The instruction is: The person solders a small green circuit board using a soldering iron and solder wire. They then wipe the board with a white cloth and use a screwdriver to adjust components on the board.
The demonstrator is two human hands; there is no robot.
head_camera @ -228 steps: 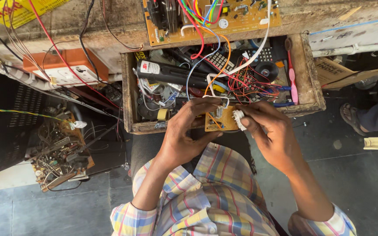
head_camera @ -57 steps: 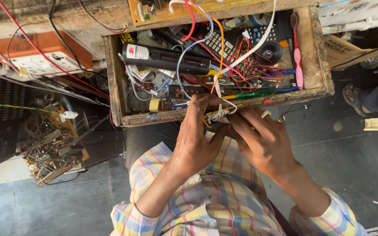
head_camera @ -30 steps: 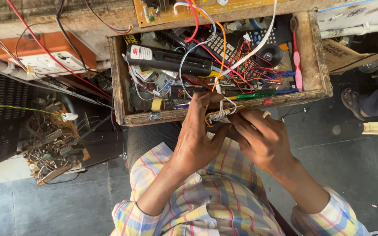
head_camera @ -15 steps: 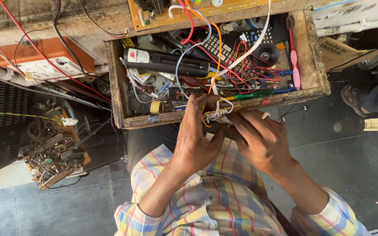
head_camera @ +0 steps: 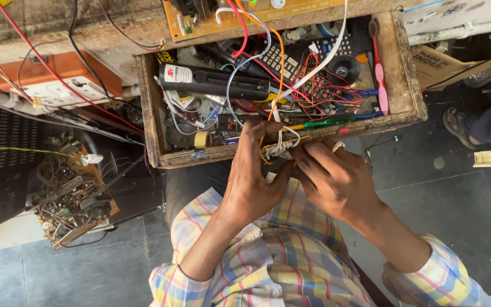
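In the head view, the left hand (head_camera: 254, 179) and the right hand (head_camera: 336, 179) are meeting over the lap, just below the near rim of a wooden tray (head_camera: 410, 79) crammed with parts. Both are curling their fingers closed around a small circuit board (head_camera: 277, 149), pinching it between them. White and orange wires (head_camera: 313, 68) are running up from it toward a yellow board (head_camera: 217, 20).

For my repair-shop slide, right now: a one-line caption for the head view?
Left hand and right hand grip a small wired circuit board beside a cluttered wooden drawer.
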